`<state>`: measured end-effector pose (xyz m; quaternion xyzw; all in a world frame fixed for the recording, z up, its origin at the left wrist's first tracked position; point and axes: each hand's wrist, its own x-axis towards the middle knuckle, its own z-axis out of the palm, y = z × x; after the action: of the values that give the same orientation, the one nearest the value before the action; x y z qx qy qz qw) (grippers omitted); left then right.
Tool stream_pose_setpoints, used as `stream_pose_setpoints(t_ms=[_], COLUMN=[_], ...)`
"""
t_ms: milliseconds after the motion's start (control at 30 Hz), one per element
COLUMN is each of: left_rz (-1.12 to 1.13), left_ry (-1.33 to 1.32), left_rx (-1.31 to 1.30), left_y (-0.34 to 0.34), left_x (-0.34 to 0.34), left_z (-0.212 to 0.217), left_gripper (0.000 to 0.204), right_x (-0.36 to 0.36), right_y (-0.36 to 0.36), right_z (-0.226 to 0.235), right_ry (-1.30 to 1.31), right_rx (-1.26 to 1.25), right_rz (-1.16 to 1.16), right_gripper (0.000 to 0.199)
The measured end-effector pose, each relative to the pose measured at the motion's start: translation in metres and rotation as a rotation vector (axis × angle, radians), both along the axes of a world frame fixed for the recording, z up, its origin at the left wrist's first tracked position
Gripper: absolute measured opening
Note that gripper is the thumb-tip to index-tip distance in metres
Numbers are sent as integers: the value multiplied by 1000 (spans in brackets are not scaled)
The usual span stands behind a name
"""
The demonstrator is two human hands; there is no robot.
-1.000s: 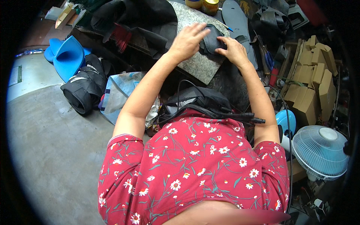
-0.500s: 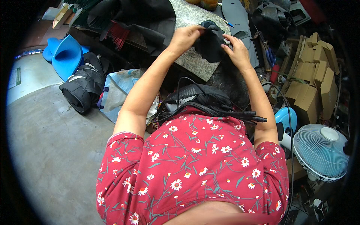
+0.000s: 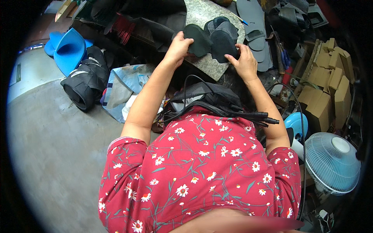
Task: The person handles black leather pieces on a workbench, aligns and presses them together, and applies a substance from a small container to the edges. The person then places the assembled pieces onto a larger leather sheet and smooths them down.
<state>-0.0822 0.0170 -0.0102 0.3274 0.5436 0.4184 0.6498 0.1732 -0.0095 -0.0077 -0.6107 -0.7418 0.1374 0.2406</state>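
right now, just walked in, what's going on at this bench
A person in a red floral top is handling dark, flat, rounded pieces over a speckled slab. The left hand pinches one piece in its fingers, while the right hand is at the edge of a second piece; how firmly it grips is unclear. More dark pieces lie just beyond, with a pen and grey sole-shaped pieces off to the right.
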Motion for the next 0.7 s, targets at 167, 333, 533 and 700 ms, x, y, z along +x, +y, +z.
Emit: stream_pose_setpoints(t_ms=[167,333,533,700], left_rz=[-38,3,-14,136], left_ry=[43,-213,-278,-215], left_rx=[50,22,-49,3], left_y=[-9,-18,-36,-39], left_x=[0,0,7,-3], left_z=[-8,-2,1,-8], left_gripper=[30,34,39,30], right_x=[0,-15,-61,-45], right_y=[15,10,0,6], right_z=[3,23,8,9], right_ry=[232,1179,623,24], right_rx=[-205,-425,-701,82], right_rz=[-106,110,6,195], right_gripper=[29,22,23,32])
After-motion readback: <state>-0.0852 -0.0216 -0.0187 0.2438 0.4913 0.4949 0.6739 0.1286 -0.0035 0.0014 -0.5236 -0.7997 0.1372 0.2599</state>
